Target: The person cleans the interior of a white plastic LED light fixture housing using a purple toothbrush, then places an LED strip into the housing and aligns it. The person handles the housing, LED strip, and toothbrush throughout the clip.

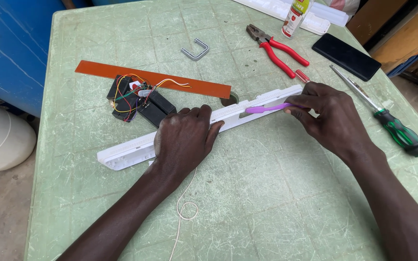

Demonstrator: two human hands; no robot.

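A: where's the white housing?

B: long white plastic housing lies diagonally across the middle of the green table, low end near-left, high end far-right

A: hands?

B: left hand pressed flat over its middle, fingers curled across the top edge, pinning it down. right hand near the far-right end, fingers pinched tight on a purple brush, the brush lying along the housing's upper face

A: touching?

B: brush tip rests on the housing as far as I can tell, bristles not resolvable

A: around it?

B: just behind the housing: black battery pack with a tangle of coloured wires, sitting against an orange-brown strip. grey U-shaped metal bracket further back, apart from the rest. red-handled pliers behind the right hand, white bottle beyond them. black phone far right, green-handled screwdriver right of the right wrist. thin white cord loops on the table under the left forearm
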